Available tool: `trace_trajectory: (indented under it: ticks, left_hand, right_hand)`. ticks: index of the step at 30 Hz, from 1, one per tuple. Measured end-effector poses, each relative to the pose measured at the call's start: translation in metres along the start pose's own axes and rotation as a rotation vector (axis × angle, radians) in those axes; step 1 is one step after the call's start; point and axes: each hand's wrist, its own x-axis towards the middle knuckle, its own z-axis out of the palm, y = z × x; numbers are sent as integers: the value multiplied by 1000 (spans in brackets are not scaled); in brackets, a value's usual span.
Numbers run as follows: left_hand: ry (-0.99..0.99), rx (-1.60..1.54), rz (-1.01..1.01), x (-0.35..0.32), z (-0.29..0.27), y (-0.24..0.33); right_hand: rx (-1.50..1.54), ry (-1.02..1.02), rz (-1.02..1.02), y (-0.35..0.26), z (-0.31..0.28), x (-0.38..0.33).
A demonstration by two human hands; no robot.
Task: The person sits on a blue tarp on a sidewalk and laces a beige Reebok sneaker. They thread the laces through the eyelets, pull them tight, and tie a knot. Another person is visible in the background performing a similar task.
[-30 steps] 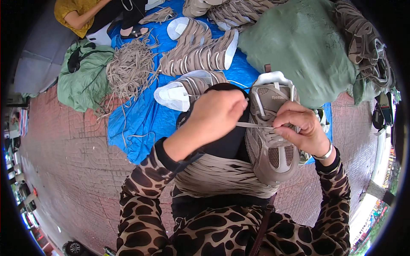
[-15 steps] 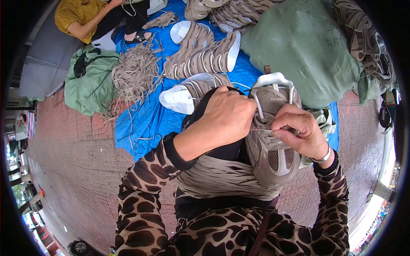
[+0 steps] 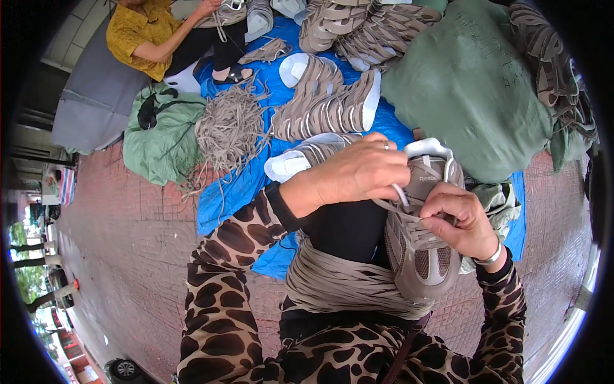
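Observation:
A taupe sneaker (image 3: pixel 423 278) with a white collar lining rests against my right thigh, its toe toward me. My left hand (image 3: pixel 364 169) is closed at the left side of the shoe's opening, pinching a taupe shoelace beside the eyelets. At the right of the lacing, my right hand (image 3: pixel 455 217) has thumb and forefinger pressed together on a lace; its other fingers curl over the shoe. A thick bundle of taupe laces (image 3: pixel 345 278) lies across my lap. The lace's tips are hidden by my fingers.
Rows of nested shoe uppers (image 3: pixel 326 105) lie on a blue tarp (image 3: pixel 246 192) ahead. A tangled lace heap (image 3: pixel 231 121) and a green bag (image 3: pixel 160 137) are at left. A large green sack (image 3: pixel 470 89) bulges at right. Another person (image 3: pixel 144 38) sits at far left, holding a shoe.
The view has shifted, so the scene sits lower and farther right. My left hand has changed its hold on the lace near the opening; my right hand keeps its pinch.

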Motion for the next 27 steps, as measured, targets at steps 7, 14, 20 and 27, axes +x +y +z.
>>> trace_trajectory:
  ticks: [7, 14, 20, 27]
  left_hand:
    - [-178, -640, -378, 10, 12, -18]
    - [297, -707, -1011, 10, 13, -78]
    - [131, -410, -1178, -22, 26, -131]
    - [444, -115, -760, -37, -4, -38]
  right_hand:
    - [50, 54, 163, -3, 1, 6]
    - [82, 86, 243, -2, 0, 10]
    - [-18, 74, 68, 2, 7, 14]
    - [-265, 477, -36, 12, -4, -42]
